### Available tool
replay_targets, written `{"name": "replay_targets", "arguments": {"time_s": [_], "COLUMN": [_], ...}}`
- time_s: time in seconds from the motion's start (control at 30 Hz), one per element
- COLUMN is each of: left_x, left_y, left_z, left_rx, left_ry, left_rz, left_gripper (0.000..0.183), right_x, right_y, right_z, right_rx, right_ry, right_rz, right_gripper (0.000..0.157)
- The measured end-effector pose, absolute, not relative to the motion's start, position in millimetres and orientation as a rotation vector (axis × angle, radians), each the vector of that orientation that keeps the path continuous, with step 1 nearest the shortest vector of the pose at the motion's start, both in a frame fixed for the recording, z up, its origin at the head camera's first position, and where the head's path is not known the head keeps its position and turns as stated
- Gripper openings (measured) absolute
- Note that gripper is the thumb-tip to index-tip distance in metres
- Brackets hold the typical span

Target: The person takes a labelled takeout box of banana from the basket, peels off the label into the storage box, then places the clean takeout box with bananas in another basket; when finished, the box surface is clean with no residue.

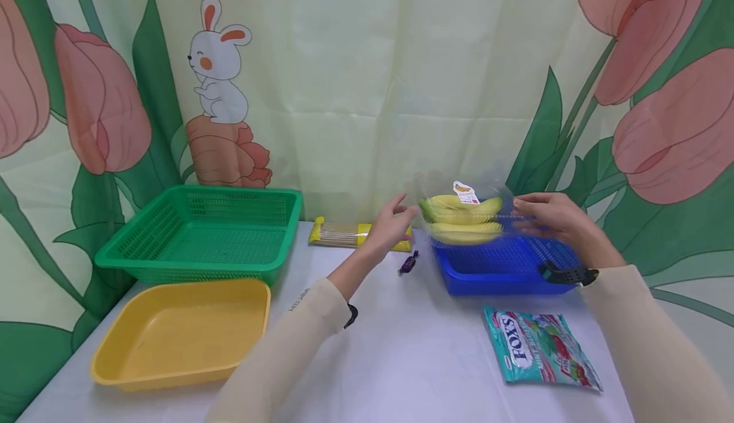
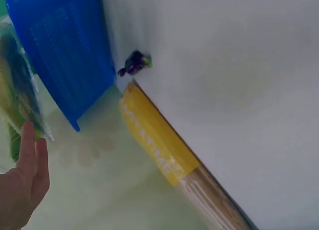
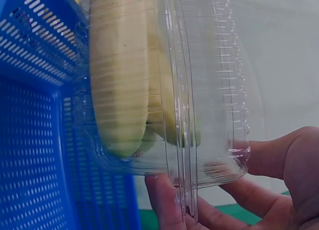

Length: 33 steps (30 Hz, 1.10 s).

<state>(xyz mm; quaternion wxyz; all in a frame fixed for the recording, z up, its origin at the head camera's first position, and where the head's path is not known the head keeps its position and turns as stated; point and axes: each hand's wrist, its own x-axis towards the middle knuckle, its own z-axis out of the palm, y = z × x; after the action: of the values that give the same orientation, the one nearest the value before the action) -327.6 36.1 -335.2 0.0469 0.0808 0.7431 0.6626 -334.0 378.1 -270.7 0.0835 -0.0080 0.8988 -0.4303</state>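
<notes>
Clamshell (image 3: 212,90) of clear plastic, with bananas (image 3: 119,80) inside, is raised between the two hands, above the blue basket (image 1: 504,281) as the head view shows it. The right hand (image 1: 553,216) pinches the near end, thumb on one side and fingers on the other. The left hand (image 1: 391,225) has its fingers extended at the opposite end; whether they bear on the plastic cannot be told.

Handling: expect a light-to-moderate load. The shell is likely thin, springy and slick; the fruit is firm but easily bruised. Recommended hold: both short ends, at the ribbed walls beside the rim flange, without squeezing the sides.

View differences: the right wrist view shows the rim flange and the finger placement beneath the right-hand end, which the head view does not resolve. Only the head view shows the banana label (image 1: 466,192) clearly. The left wrist view exposes the lettering "ASTATIME" on the spaghetti packet (image 2: 159,135), which the left hand partly covers in the head view.
</notes>
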Motion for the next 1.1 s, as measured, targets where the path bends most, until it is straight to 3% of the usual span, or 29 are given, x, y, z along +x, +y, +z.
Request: {"name": "replay_targets", "arguments": {"time_s": [0.6, 1.1], "left_x": [-328.9, -303.0], "left_y": [-10.1, -54.6], "left_z": [-327.1, -324.8], "left_rx": [0.206, 0.122], "left_ry": [2.16, 2.239], "left_rz": [2.087, 2.023], "left_gripper": [0.059, 0.059], "right_x": [-328.1, -312.4], "right_y": [318.3, 280.0], "right_z": [-276.2, -285.0], "right_rx": [-0.104, -0.203], "right_ry": [2.62, 2.535], "right_rz": [-1.394, -1.445], "right_gripper": [0.068, 0.062]}}
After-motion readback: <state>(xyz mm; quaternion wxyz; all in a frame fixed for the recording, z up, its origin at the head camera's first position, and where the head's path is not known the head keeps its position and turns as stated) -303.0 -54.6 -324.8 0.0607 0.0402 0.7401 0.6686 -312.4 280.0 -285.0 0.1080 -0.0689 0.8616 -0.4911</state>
